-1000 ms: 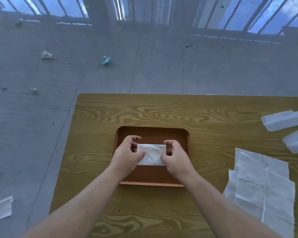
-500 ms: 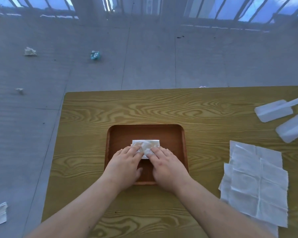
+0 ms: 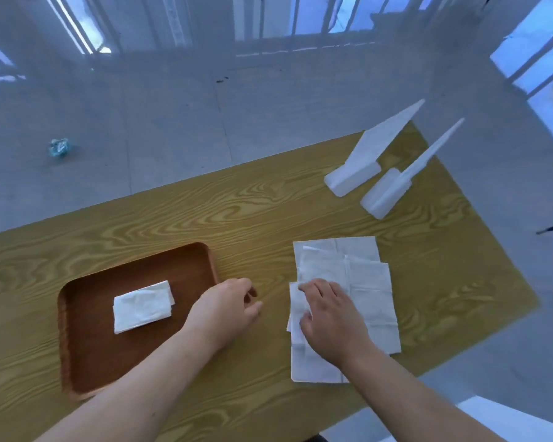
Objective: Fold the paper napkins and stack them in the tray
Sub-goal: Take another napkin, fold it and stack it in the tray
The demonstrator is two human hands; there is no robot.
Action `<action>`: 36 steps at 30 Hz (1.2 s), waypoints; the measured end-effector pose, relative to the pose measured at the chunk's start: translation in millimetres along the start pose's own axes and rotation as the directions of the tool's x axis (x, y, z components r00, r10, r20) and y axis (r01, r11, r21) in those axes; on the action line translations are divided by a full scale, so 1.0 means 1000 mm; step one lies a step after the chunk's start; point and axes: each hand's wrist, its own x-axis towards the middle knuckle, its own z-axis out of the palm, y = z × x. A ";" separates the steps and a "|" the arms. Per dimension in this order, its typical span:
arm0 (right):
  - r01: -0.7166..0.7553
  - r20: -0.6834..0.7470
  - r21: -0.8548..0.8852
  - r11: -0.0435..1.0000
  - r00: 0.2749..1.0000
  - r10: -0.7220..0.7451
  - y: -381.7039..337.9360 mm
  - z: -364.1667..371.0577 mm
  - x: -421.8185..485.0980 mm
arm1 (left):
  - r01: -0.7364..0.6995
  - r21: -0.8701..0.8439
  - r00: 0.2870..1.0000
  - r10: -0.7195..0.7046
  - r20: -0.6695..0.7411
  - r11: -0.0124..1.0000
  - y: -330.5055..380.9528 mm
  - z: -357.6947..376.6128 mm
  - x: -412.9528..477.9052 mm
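One yellow wood-grain bench [image 3: 268, 202] carries one brown rectangular wooden tray [image 3: 90, 349], one loose pile of unfolded white paper napkins [image 3: 364, 282] and two white plastic wedge-shaped pieces [image 3: 364, 161] [image 3: 393, 189] side by side at the far end. The sheets in the pile overlap, so I cannot count them. The tray holds a single folded white paper napkin [image 3: 142, 306], lying flat near its middle. On the grey floor [image 3: 173, 122] beyond lies one crumpled bluish scrap [image 3: 59, 147]. The left hand [image 3: 227, 306] is over the bare bench just beside the tray's right rim, between tray and pile, fingers loosely curled and holding nothing. The right hand [image 3: 331, 320] lies on the pile, fingers spread and fairly straight on the top sheet, thumb against its rumpled left edge.
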 end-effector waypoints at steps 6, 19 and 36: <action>-0.215 0.000 0.062 0.975 0.977 0.215 0.084 -0.021 -0.023 | 0.289 -0.202 0.951 -0.256 0.173 0.936 0.074 0.029 0.040; -0.208 0.089 0.216 0.954 0.977 0.193 0.136 -0.017 -0.030 | 0.495 -0.204 0.869 -0.472 0.149 0.845 0.118 0.057 0.063; -0.189 -0.003 0.316 0.930 0.980 0.200 0.152 -0.019 -0.034 | 0.382 -0.552 0.923 -0.340 0.183 0.741 0.159 0.054 0.055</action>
